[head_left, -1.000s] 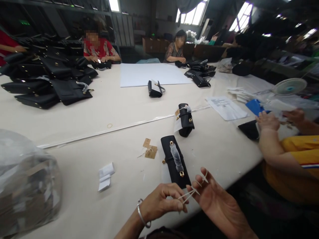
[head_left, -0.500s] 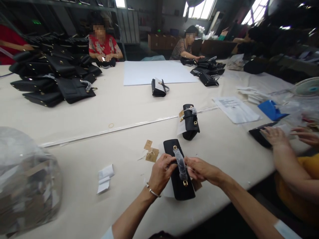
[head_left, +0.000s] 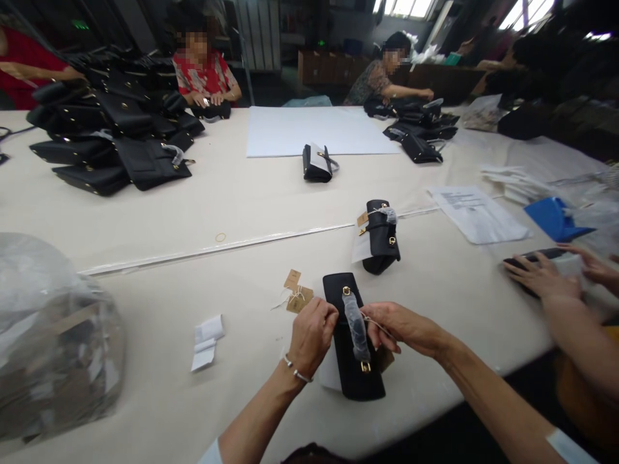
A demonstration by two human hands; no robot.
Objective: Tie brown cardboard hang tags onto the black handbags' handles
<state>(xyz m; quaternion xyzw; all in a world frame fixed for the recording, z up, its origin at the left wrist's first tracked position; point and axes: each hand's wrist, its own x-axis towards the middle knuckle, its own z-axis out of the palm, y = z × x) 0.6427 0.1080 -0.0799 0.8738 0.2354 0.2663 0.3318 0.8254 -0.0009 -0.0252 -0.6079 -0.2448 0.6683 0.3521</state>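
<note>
A small black bag (head_left: 352, 367) lies on the white table (head_left: 203, 212) right in front of me, its handle wrapped in clear plastic (head_left: 356, 325). My left hand (head_left: 312, 335) is closed in a pinch at the left of the wrapped handle. My right hand (head_left: 399, 327) pinches a thin pale string at the handle's right side. Brown paper tags (head_left: 296, 293) lie just left of the bag. A second black bag (head_left: 382, 238) with a tag stands a little farther away.
A clear plastic sack (head_left: 48, 341) bulges at my left. Folded white paper (head_left: 207, 340) lies near it. A stack of black bags (head_left: 111, 142) sits far left, more at the far right (head_left: 416, 132). A co-worker's hands (head_left: 546, 277) work at my right; two people sit opposite.
My hands went from stretching a string in the air near the table edge down onto the bag's wrapped handle. The co-worker's hands at the right lowered onto a black item.
</note>
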